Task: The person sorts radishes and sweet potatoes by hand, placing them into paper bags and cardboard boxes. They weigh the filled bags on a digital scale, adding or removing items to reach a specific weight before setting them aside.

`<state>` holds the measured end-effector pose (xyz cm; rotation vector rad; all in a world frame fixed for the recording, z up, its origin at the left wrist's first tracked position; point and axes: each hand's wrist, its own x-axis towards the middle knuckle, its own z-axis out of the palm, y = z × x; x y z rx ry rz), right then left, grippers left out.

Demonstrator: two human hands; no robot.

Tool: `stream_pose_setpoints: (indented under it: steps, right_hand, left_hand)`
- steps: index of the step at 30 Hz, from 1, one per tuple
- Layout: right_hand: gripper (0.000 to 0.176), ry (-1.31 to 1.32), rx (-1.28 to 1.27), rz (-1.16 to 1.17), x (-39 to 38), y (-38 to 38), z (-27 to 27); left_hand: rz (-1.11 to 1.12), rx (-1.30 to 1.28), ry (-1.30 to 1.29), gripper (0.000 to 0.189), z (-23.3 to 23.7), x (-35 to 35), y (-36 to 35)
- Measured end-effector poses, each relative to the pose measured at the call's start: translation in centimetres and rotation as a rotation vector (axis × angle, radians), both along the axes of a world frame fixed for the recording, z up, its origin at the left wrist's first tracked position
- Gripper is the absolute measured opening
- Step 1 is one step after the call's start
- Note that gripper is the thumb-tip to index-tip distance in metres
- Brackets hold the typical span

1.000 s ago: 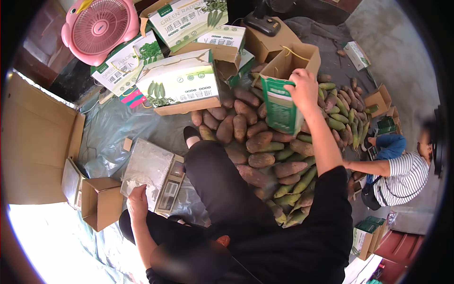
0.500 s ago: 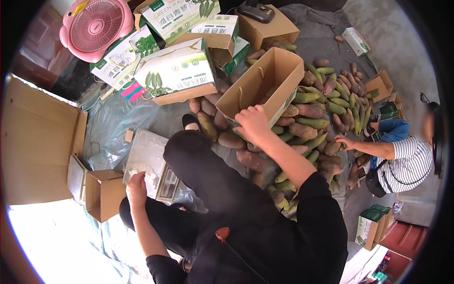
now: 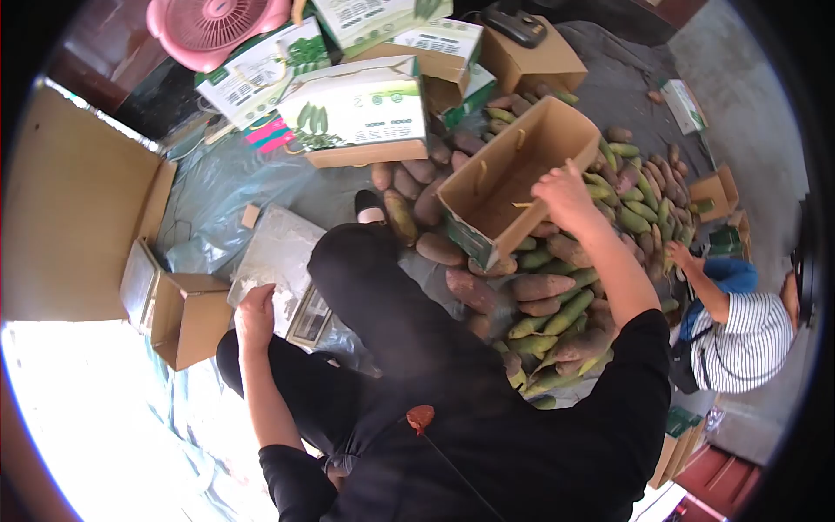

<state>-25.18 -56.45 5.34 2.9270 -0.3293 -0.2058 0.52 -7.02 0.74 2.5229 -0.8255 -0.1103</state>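
Note:
An open cardboard box (image 3: 504, 217) with yellow cord loops inside stands tilted on a heap of radishes, some green (image 3: 570, 311) and some brown with soil (image 3: 470, 290). My right hand (image 3: 561, 193) is at the box's near right edge, its fingers closed over the rim by a yellow cord. Over the white scale-like platform (image 3: 277, 252) is my left hand (image 3: 254, 311), fingers curled together; whether anything small is in them I cannot make out.
Printed cartons (image 3: 355, 109) and a pink fan (image 3: 217, 26) stand at the top. A brown box (image 3: 188, 320) lies at the left. A person in a striped shirt (image 3: 744, 339) reaches toward the radishes at the right. A black device (image 3: 515, 26) rests on another carton.
The view has shifted. My right hand has moved along the box's rim toward its right side, and the box has turned slightly. The other person's hand has moved along the heap.

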Motion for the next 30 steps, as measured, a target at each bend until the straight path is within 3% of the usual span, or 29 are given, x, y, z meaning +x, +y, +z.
stream_pose_setpoints:
  steps: [3, 7, 14, 16, 19, 22, 24, 25, 28, 30]
  right_hand:
    - [0.010, -0.017, -0.063, -0.015, -0.3, -2.7, -2.0]
    - [0.010, -0.148, 0.002, 0.055, 0.3, -2.5, -1.3]
    - [0.014, -0.307, 0.101, 0.036, 4.2, 4.0, 5.3]
    - [0.014, -0.356, 0.111, 0.083, 5.9, 6.1, 7.0]
    - [0.010, -0.468, 0.131, 0.201, 9.2, 10.1, 9.4]
    - [0.011, -0.576, 0.174, 0.352, 12.7, 14.2, 10.9]
    - [0.014, -0.601, 0.247, 0.442, 15.1, 17.0, 11.1]
    - [0.015, -0.606, 0.277, 0.473, 16.3, 18.7, 11.0]
    - [0.013, -0.534, 0.376, 0.605, 20.2, 23.3, 9.5]
    - [0.009, -0.611, 0.442, 0.693, 22.7, 26.3, 7.2]
  left_hand:
    - [0.004, -0.003, -0.014, 0.014, 0.2, -0.1, 0.0]
    - [0.028, -0.001, -0.006, 0.015, 0.3, -0.2, 0.1]
    - [0.066, -0.112, -0.065, 0.019, 1.0, 0.1, -0.1]
    - [0.113, -0.245, -0.056, 0.029, 0.9, 0.4, 0.0]
    - [0.158, -0.437, -0.145, 0.040, 3.1, 0.4, 0.1]
    - [0.246, -0.451, -0.345, 0.041, 7.5, -1.0, -0.4]
    - [0.162, -0.459, -0.619, 0.045, 10.3, -2.3, -0.6]
    - [0.166, -0.458, -0.622, 0.045, 11.7, -2.9, -1.0]
    - [0.034, -0.135, -0.645, 0.056, 14.5, -3.8, -2.8]
    - [0.073, 0.103, -0.579, 0.049, 14.3, -3.4, -3.9]
